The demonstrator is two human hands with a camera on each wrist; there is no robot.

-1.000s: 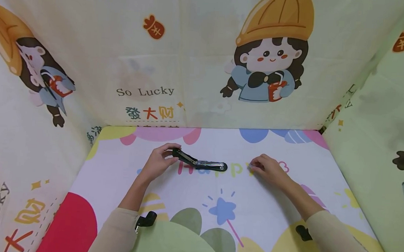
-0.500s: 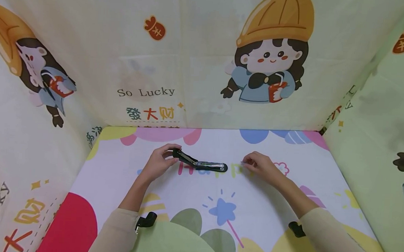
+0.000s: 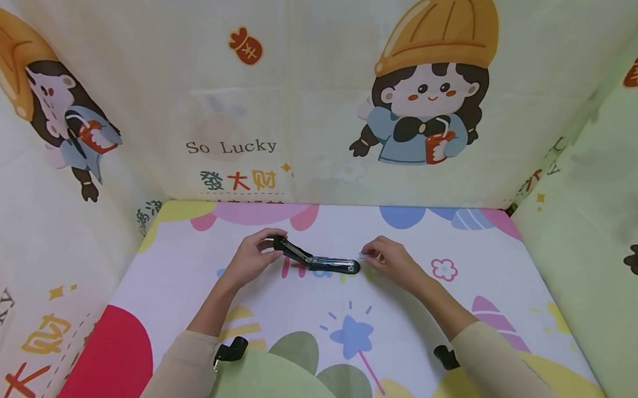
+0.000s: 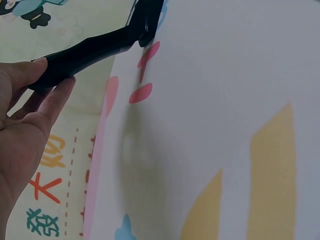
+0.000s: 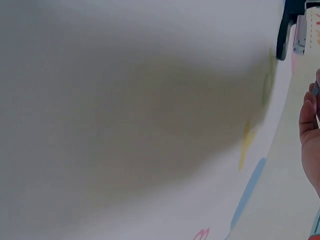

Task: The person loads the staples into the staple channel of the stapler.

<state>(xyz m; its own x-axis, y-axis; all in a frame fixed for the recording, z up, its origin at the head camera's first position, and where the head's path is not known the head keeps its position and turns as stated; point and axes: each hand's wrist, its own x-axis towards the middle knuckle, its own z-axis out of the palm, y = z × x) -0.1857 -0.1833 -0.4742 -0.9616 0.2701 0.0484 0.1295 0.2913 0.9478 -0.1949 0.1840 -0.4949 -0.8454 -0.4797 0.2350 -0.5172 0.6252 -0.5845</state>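
A black stapler (image 3: 333,265) lies folded wide open on the printed tablecloth, its metal staple channel showing. My left hand (image 3: 250,257) grips the raised end of its top arm between thumb and fingers; the left wrist view shows this grip on the dark stapler arm (image 4: 85,61) up close. Just off the far right end of the base, my right hand (image 3: 395,263) pinches a small grey strip (image 5: 315,89), perhaps staples, too small to be sure. In the right wrist view the right hand (image 5: 310,145) is partly cut off by the frame edge, below the stapler's end (image 5: 284,37).
A white tablecloth (image 3: 292,294) with colourful prints covers the table. Cloth walls with cartoon figures (image 3: 324,103) rise at the back and on both sides. Black wrist-worn devices (image 3: 232,349) show at both sleeves.
My right hand has moved left with the small grey strip, from a gap away to right beside the stapler's base end. The left hand and the stapler have stayed in place.
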